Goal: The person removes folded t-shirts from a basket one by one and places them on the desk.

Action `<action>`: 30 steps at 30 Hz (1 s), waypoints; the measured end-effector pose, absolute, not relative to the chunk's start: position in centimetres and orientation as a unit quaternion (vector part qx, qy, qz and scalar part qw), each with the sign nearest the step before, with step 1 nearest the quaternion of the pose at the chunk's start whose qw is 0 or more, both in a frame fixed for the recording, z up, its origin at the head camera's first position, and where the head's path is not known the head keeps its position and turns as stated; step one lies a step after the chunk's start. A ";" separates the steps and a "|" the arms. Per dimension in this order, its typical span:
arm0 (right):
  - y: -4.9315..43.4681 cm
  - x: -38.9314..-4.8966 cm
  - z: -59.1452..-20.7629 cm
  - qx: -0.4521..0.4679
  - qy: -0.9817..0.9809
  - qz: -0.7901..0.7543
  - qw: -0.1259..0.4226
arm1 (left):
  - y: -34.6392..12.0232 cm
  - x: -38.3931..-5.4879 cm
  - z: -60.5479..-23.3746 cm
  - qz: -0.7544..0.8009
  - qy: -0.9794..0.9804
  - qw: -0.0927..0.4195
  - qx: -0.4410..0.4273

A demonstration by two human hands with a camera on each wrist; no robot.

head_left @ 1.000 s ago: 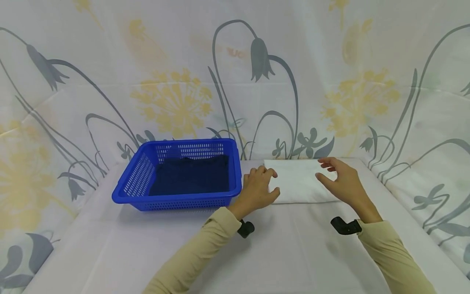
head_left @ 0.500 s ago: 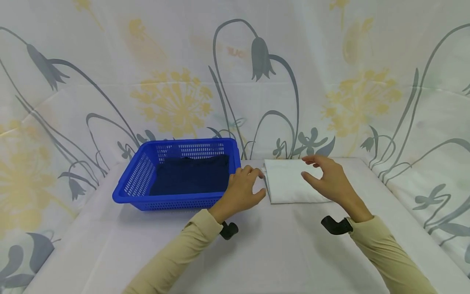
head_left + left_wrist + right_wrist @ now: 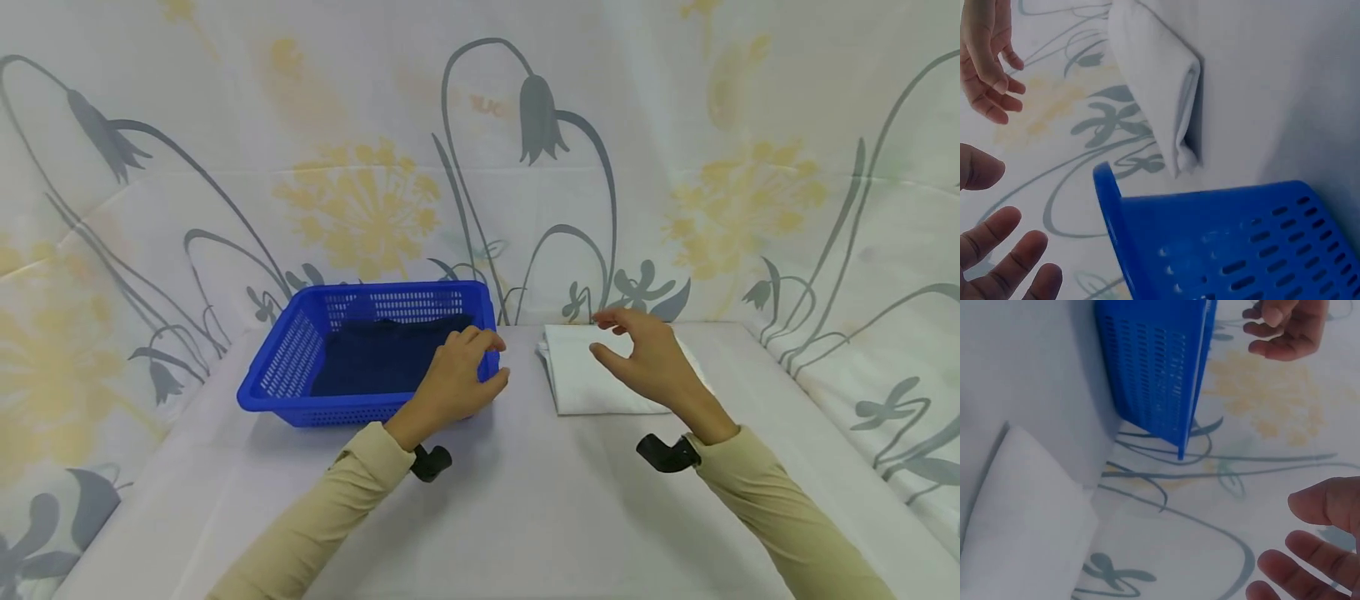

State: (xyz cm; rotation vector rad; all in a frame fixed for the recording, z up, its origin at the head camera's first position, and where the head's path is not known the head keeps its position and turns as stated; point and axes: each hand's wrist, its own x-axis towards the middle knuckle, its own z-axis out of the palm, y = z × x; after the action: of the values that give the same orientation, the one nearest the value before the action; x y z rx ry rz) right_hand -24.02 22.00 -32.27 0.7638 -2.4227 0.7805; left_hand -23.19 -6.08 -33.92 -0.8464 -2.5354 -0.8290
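A blue plastic basket [image 3: 367, 402] with slotted walls stands on the left, with dark navy cloth [image 3: 382, 358] lying inside it. Folded white cloth [image 3: 581, 379] lies flat to the basket's right; its layered edge shows in the left wrist view. My left hand [image 3: 453, 375] hovers over the basket's right front corner, fingers relaxed and holding nothing. Above the white cloth my right hand [image 3: 648, 358] hangs with loosely bent fingers, also holding nothing and hiding part of the cloth. In the left wrist view a gap shows between the left fingers [image 3: 1007, 240] and the basket rim.
A white-covered table [image 3: 547, 517] bears both the basket and the white cloth. Behind it hangs a floral curtain [image 3: 480, 208] in grey and yellow. Black wrist cameras sit below each hand at the sleeve cuffs.
Both hands have moved left: the left from the white cloth's left edge to the basket corner, the right across the white cloth. More of the cloth's left edge shows. Basket and cloths stay put.
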 end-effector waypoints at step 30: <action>10.9 -26.8 -28.7 0.211 -0.809 0.548 -0.019 | -15.8 -24.6 -29.2 -0.466 -0.859 0.086 -0.195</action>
State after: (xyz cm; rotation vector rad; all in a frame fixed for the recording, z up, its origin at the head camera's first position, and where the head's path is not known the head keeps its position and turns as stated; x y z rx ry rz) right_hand -26.75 10.95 -28.73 0.6715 -2.5726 1.7423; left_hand -24.61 -15.82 -29.16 -0.5817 -2.5593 -1.3871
